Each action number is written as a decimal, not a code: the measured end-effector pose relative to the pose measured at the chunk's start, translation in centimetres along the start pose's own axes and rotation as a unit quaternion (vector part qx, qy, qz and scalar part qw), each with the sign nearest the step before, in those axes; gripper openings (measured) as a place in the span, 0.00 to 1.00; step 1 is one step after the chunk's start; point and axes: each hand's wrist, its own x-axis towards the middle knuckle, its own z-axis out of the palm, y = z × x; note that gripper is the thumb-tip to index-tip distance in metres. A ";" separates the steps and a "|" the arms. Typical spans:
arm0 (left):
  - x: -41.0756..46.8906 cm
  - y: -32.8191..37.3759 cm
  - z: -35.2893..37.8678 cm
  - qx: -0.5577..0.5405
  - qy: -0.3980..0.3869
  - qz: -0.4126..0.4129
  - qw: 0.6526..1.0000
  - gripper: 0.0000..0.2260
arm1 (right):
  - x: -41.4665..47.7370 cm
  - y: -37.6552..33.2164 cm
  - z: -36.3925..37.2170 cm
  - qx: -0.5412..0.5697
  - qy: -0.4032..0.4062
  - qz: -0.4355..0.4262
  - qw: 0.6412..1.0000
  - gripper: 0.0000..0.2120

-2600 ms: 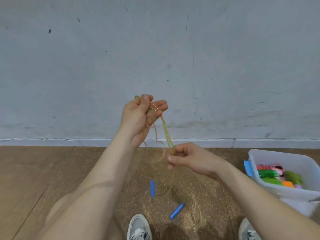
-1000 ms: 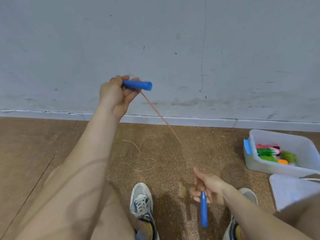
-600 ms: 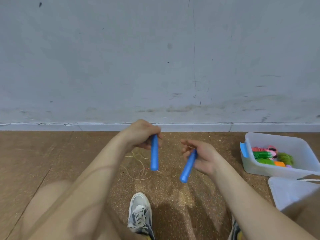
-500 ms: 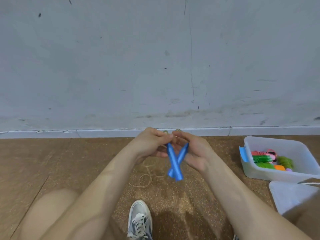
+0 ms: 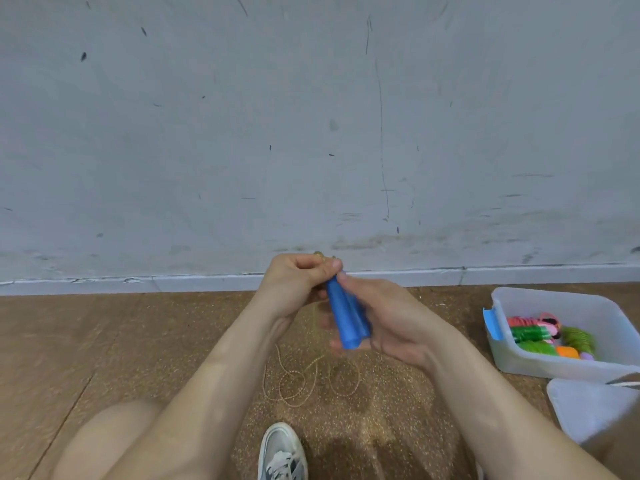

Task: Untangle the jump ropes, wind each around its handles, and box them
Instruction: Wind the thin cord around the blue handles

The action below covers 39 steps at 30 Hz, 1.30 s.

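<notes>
A person's left hand (image 5: 298,282) is pinching the far ends of two blue handles (image 5: 346,320), fingers curled where the cord comes out. The right hand (image 5: 391,320) is wrapping around the pair from the right and underneath, thumb lying along the top. The handles are being pressed side by side, apparently to make one core for winding. Their thin tan rope (image 5: 294,386) is hanging down from the grip and lying in loose loops on the brown floor (image 5: 138,341) just below, seemingly free of knots and not yet wound. To the right, a clear plastic box (image 5: 547,294) is sitting open with several wound ropes (image 5: 540,337) already in it, its lid (image 5: 588,410) lying on the near side, likely within reach for boxing this one next.
</notes>
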 end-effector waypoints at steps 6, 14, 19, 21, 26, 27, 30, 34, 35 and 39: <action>-0.5 0.3 0.9 -0.038 0.053 0.068 0.996 0.07 | -0.9 -1.5 -0.4 0.029 -0.096 0.041 0.994 0.24; -0.2 0.6 0.8 -0.093 0.077 0.041 0.992 0.08 | -0.5 -2.3 -1.5 -0.036 -0.094 0.063 0.993 0.13; -0.1 1.5 -0.2 0.185 0.110 0.098 0.972 0.15 | -0.5 -2.6 -2.8 -0.021 -0.143 0.083 0.986 0.10; 0.0 2.1 -0.7 0.245 0.183 0.188 0.933 0.14 | -0.5 -2.7 -3.0 0.009 -0.189 0.088 0.978 0.11; 0.2 2.3 -0.2 0.009 -0.079 0.136 0.987 0.16 | -0.5 -3.6 -3.3 0.083 -0.296 0.074 0.949 0.10; 0.2 2.2 -0.1 -0.026 -0.103 0.108 0.988 0.17 | -0.6 -3.7 -3.5 0.096 -0.308 0.069 0.944 0.10; 0.6 2.0 0.1 -0.120 -0.123 0.070 0.983 0.14 | -0.8 -4.0 -3.8 0.119 -0.318 0.054 0.939 0.10; 0.4 1.2 1.5 -0.108 -0.083 0.033 0.990 0.13 | -0.7 -3.7 -3.7 0.144 -0.259 0.039 0.954 0.11; 0.5 1.0 1.9 -0.085 -0.046 0.026 0.995 0.13 | -0.8 -3.7 -3.4 0.148 -0.228 0.035 0.962 0.12; 0.8 0.1 2.3 0.310 0.039 0.146 0.939 0.09 | -0.6 -4.0 -2.7 0.113 -0.051 0.010 0.992 0.07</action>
